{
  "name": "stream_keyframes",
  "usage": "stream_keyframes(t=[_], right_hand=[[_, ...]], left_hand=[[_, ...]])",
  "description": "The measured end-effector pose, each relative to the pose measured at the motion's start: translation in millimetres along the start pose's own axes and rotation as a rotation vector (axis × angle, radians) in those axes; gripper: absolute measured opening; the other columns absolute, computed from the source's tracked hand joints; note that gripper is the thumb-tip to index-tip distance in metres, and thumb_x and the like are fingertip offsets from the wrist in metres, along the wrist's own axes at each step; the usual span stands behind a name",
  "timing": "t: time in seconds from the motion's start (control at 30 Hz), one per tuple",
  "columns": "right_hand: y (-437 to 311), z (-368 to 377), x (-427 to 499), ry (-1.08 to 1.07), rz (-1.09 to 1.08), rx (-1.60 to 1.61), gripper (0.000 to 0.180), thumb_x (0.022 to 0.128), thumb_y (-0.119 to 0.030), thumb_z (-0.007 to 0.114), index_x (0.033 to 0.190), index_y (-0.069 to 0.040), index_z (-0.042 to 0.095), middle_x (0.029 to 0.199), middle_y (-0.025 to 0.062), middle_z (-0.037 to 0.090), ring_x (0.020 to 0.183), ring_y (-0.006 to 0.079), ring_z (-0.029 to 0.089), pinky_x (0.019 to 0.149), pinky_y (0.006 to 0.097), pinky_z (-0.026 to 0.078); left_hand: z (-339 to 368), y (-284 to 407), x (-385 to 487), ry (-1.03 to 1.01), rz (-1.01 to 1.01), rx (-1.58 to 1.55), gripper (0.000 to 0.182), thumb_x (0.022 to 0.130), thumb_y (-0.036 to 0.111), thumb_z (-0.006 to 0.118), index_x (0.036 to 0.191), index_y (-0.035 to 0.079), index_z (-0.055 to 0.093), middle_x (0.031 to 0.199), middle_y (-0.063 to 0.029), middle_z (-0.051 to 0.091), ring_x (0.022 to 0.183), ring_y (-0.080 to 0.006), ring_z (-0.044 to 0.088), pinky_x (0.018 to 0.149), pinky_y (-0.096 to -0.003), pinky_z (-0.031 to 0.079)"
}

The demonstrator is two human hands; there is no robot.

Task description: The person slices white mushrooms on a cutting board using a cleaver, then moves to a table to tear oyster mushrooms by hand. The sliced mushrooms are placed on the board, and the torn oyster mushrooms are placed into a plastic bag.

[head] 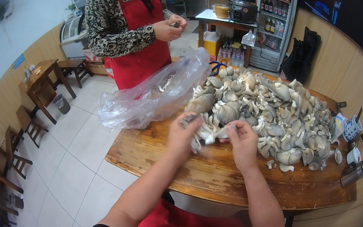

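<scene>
Both of my hands are on a cluster of oyster mushrooms (208, 128) above the worn wooden table (159, 166). My left hand (184, 131) grips the cluster's left side, with a grey cap at its fingers. On the right side, my right hand (242, 140) pinches a pale mushroom piece between thumb and fingers. Just beyond my hands a large heap of grey oyster mushrooms (279, 117) covers the back and right of the table. Small loose pieces lie along the heap's near edge.
A clear plastic bag (147, 105) drapes over the table's left edge. Across from me stands a person in a red apron (140, 61), holding something small. Blue-handled scissors (217, 66) lie at the back. A patterned cup (352, 129) and a metal-lidded container (352, 174) stand at the right edge.
</scene>
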State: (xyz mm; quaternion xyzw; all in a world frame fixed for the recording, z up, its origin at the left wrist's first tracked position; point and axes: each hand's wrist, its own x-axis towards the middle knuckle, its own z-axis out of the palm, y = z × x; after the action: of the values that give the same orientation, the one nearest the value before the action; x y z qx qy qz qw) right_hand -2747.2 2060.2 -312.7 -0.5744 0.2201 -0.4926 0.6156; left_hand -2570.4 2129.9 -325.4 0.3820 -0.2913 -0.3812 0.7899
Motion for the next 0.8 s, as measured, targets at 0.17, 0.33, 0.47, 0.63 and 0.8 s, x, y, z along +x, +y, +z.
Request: stream_keyframes(t=[0.17, 0.33, 0.47, 0.63, 0.8], right_hand=[[-4, -6, 5, 0.136, -0.004, 0.029, 0.012, 0.105, -0.005, 0.061, 0.115, 0.002, 0.06, 0.103, 0.008, 0.066, 0.082, 0.0138, 0.066, 0.071, 0.0293, 0.062], [-2, -1, 3, 0.054, -0.074, -0.091, 0.011, 0.105, -0.005, 0.061, 0.114, 0.001, 0.06, 0.103, 0.0076, 0.065, 0.085, 0.0136, 0.066, 0.072, 0.0286, 0.061], [-2, 2, 1, 0.055, -0.113, -0.129, 0.013, 0.103, 0.0, 0.063, 0.115, 0.002, 0.06, 0.104, 0.0074, 0.065, 0.087, 0.013, 0.065, 0.075, 0.0279, 0.061], [-1, 2, -2, 0.033, -0.103, -0.203, 0.017, 0.1, 0.004, 0.066, 0.116, 0.004, 0.06, 0.104, 0.0071, 0.065, 0.09, 0.012, 0.066, 0.078, 0.0266, 0.059], [-3, 1, -3, 0.044, -0.132, -0.19, 0.016, 0.1, 0.004, 0.066, 0.115, 0.004, 0.06, 0.105, 0.0068, 0.065, 0.091, 0.0114, 0.066, 0.08, 0.0267, 0.058]], left_hand=[[-6, 7, 6, -0.028, -0.033, -0.208, 0.016, 0.101, 0.006, 0.065, 0.116, 0.0, 0.067, 0.105, -0.0075, 0.072, 0.091, -0.016, 0.069, 0.082, -0.0323, 0.059], [0, 5, 3, -0.078, -0.079, -0.113, 0.013, 0.102, 0.008, 0.066, 0.113, 0.001, 0.066, 0.112, -0.0097, 0.073, 0.094, -0.0157, 0.069, 0.085, -0.032, 0.059], [1, 9, 0, -0.166, -0.122, -0.048, 0.011, 0.099, 0.004, 0.07, 0.109, 0.003, 0.065, 0.117, -0.0113, 0.074, 0.1, -0.0161, 0.07, 0.086, -0.0309, 0.059], [3, 12, -4, -0.319, -0.034, 0.194, 0.011, 0.097, 0.001, 0.07, 0.107, 0.006, 0.066, 0.119, -0.0108, 0.074, 0.109, -0.0172, 0.069, 0.094, -0.0326, 0.056], [6, 11, -9, -0.432, 0.013, 0.338, 0.021, 0.092, 0.0, 0.077, 0.109, 0.003, 0.065, 0.115, -0.008, 0.074, 0.089, -0.0114, 0.069, 0.077, -0.0262, 0.057]])
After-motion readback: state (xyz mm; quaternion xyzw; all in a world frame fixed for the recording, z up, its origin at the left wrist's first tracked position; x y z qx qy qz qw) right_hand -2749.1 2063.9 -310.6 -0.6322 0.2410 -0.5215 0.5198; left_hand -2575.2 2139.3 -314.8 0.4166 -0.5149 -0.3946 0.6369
